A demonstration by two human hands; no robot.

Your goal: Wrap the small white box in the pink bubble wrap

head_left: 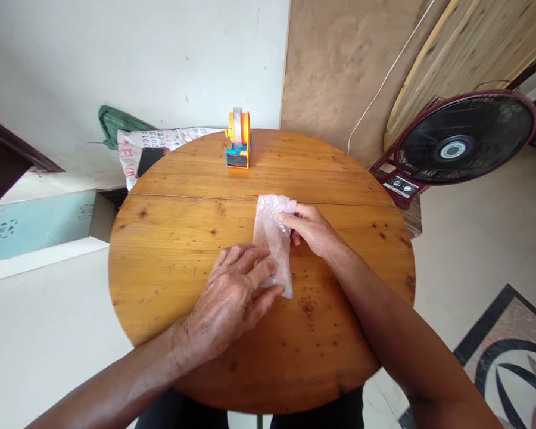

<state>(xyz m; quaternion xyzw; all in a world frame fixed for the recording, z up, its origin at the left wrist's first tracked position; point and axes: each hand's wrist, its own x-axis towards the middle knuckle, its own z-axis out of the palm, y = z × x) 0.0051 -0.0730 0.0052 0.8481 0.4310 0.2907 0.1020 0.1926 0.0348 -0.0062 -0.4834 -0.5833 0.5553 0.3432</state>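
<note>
A folded strip of clear bubble wrap [274,229] lies on the round wooden table [170,250], running from near me toward the far side. My left hand [232,298] lies flat on its near end, fingers spread and pressing down. My right hand [310,229] rests at the strip's far right edge, with the fingers curled and the fingertips pinching the wrap's edge.
An orange and blue tape dispenser [239,143] stands at the table's far edge. A printed bag [156,146] and a green cloth [116,124] lie behind the table by the wall. A dark red floor fan [462,140] stands at the right.
</note>
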